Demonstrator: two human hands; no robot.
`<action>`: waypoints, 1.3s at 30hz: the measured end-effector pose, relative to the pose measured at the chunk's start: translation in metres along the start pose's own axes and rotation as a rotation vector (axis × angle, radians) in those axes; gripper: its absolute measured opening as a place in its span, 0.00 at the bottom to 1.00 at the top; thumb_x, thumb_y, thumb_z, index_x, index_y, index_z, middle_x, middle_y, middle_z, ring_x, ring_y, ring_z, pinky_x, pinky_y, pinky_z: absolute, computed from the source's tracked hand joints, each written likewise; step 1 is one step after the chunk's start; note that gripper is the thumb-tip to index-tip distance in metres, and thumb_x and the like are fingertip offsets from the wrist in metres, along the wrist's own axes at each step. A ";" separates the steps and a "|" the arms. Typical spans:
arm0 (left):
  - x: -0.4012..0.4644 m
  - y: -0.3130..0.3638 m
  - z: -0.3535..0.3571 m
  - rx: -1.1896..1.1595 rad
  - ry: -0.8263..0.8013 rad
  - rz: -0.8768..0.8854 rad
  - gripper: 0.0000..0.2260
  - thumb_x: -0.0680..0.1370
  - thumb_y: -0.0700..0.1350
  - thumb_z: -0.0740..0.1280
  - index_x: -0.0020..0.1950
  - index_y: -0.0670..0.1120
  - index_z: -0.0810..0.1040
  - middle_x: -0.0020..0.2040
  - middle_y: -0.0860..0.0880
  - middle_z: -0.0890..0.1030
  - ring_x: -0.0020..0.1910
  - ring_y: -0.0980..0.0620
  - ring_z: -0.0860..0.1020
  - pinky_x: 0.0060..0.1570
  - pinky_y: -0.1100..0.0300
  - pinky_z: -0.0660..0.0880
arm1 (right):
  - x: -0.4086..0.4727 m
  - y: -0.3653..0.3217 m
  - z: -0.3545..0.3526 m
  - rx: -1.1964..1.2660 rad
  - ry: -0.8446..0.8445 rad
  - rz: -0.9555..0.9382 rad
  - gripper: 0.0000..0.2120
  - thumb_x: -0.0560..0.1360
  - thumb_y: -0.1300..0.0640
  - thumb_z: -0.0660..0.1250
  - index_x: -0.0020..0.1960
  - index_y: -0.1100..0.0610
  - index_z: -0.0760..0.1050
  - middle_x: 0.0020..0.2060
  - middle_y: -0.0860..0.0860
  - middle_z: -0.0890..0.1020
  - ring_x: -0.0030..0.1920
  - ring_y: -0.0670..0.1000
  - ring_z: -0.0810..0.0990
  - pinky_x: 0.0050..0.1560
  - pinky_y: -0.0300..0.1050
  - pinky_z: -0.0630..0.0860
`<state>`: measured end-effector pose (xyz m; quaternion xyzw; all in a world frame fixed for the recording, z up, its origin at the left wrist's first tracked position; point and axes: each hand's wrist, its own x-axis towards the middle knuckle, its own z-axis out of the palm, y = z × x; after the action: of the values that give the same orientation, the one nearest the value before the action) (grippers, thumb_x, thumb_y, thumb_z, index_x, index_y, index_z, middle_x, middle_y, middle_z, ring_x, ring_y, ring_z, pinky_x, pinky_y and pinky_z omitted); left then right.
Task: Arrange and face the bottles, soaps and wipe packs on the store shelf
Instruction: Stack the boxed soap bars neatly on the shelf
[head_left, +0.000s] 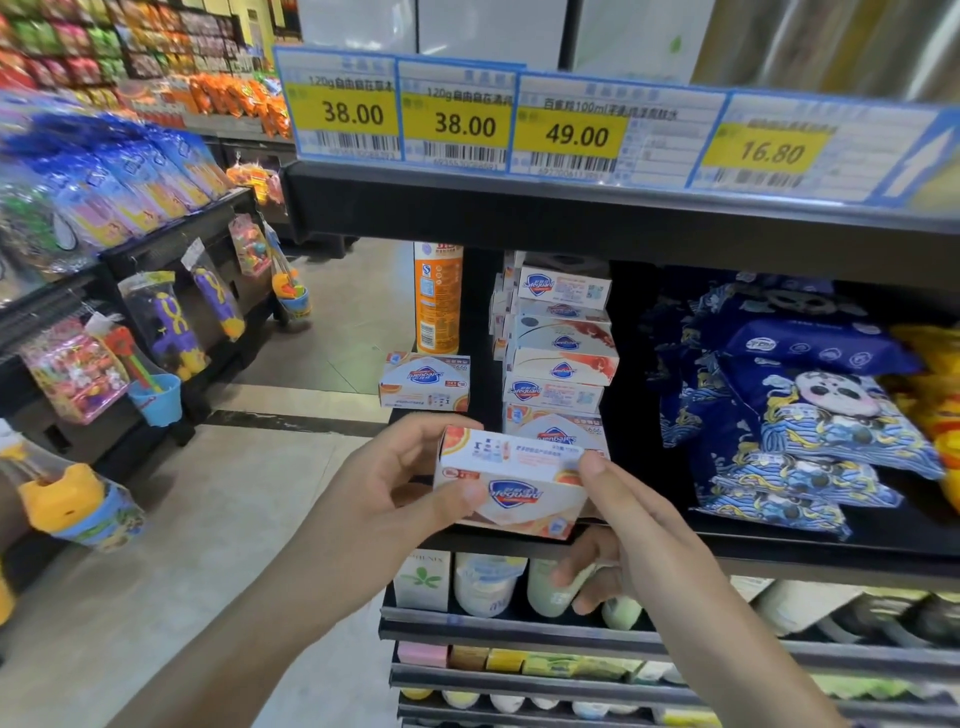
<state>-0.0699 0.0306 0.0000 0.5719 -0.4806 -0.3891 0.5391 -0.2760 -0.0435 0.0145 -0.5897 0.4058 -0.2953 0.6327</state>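
Soap box (511, 480), white with a blue shield logo and orange fruit print, is held in front of the shelf (779, 551) edge, just below and ahead of the soap stack (558, 358). The left hand (395, 488) holds a narrow grip on the box's left end, thumb across the front face and fingers curled over the top back edge. The right hand (623, 499) pinches the box's right end with its thumb on the top corner; its other fingers reach down below the box, in front of the pale bottles (488, 584) on the shelf beneath, and whether they touch these cannot be told.

The stack stands at the left of the shelf, its boxes piled with logos facing different ways, some upside down. To its left a lone soap box (425, 382) sits with its logo upside down, and behind that an orange can (438, 296) stands upright. To the right of the stack, blue wipe packs (810, 410) with panda prints lie piled and tilted, with yellow packs (935, 395) at the far right edge. Yellow price tags (462, 124) hang on the shelf above. Across the aisle, bagged toys (166, 322) hang from a rack.
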 end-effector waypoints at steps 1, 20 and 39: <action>0.000 0.000 0.001 -0.022 0.012 -0.016 0.15 0.74 0.49 0.76 0.59 0.57 0.81 0.58 0.51 0.86 0.59 0.50 0.84 0.60 0.49 0.80 | 0.000 0.001 0.000 -0.022 0.001 -0.004 0.25 0.67 0.30 0.64 0.57 0.41 0.83 0.53 0.46 0.86 0.37 0.56 0.84 0.39 0.56 0.79; -0.001 0.008 0.005 -0.059 0.129 -0.226 0.21 0.70 0.61 0.69 0.59 0.52 0.83 0.50 0.53 0.88 0.49 0.54 0.86 0.47 0.56 0.79 | 0.001 0.021 0.000 -0.496 -0.033 -0.595 0.40 0.74 0.67 0.75 0.75 0.36 0.66 0.76 0.37 0.64 0.78 0.48 0.63 0.69 0.55 0.74; -0.007 0.014 -0.012 0.092 0.053 -0.069 0.35 0.63 0.69 0.77 0.68 0.64 0.74 0.60 0.65 0.82 0.63 0.62 0.79 0.58 0.61 0.78 | 0.006 0.024 0.004 -0.028 -0.071 -0.305 0.25 0.71 0.66 0.78 0.61 0.44 0.82 0.53 0.50 0.87 0.53 0.53 0.85 0.53 0.45 0.82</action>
<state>-0.0623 0.0412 0.0150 0.6225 -0.4636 -0.3698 0.5107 -0.2723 -0.0436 -0.0106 -0.6632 0.2930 -0.3615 0.5863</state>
